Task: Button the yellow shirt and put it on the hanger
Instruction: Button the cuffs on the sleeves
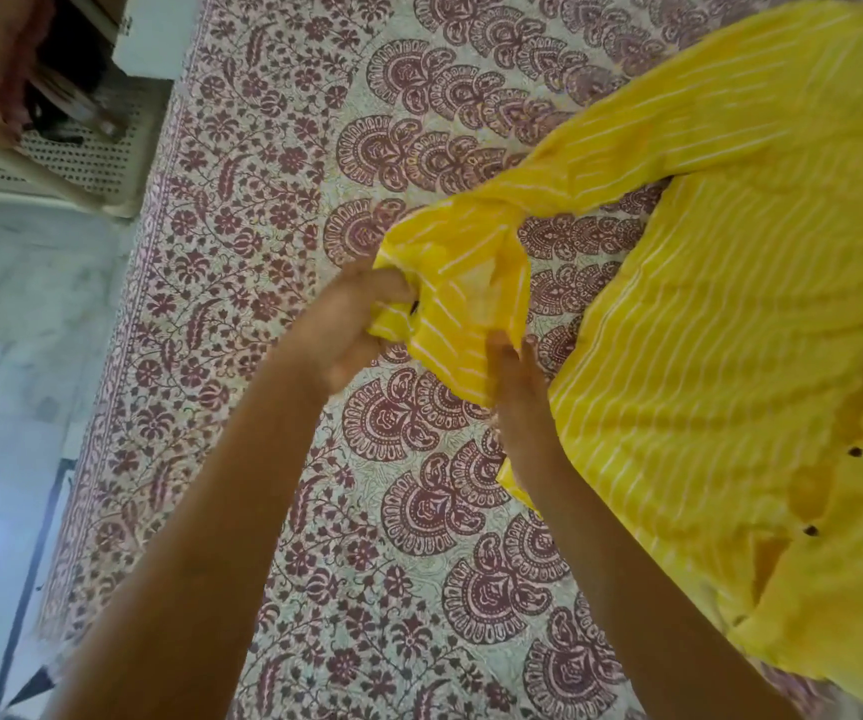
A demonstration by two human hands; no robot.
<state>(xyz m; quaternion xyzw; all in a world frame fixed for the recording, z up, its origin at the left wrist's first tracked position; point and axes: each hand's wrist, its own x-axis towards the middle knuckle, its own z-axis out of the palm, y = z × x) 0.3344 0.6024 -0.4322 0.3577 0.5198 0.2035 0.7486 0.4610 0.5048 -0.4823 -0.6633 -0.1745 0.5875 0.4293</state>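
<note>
The yellow shirt with thin white stripes lies spread on the patterned bedsheet, its body at the right with three dark buttons down the front. One sleeve runs left to its cuff in the middle of the view. My left hand pinches the cuff's left edge, beside a small dark button there. My right hand touches the cuff's lower edge with fingers pointing up; its grip is blurred. No hanger is in view.
The bedsheet with maroon floral print covers the bed. At the left the bed edge drops to a pale floor. A white perforated plastic stool or basket stands at the top left.
</note>
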